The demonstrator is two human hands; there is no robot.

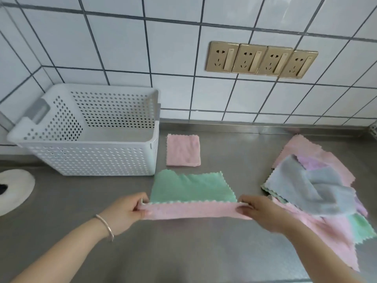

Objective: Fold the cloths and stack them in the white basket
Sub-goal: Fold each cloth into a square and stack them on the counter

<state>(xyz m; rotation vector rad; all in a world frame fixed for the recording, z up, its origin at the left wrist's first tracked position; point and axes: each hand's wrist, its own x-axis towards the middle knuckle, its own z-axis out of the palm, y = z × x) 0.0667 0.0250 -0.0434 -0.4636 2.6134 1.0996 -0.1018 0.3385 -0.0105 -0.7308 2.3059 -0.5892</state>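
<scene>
A cloth with a green face and a pink underside (191, 190) lies on the steel counter in front of me. Its near edge is lifted and turned over, showing a pink strip. My left hand (124, 211) pinches the strip's left corner and my right hand (263, 213) pinches its right corner. A folded pink cloth (183, 150) lies flat just beyond, next to the white perforated basket (95, 158), which has nothing in it. A loose pile of unfolded cloths (318, 186), pink, grey-blue, green and lilac, lies at the right.
The steel counter (183, 252) meets a white tiled wall carrying a row of gold sockets (261, 60). A round white object (14, 190) sits at the left edge. A silver bracelet is on my left wrist.
</scene>
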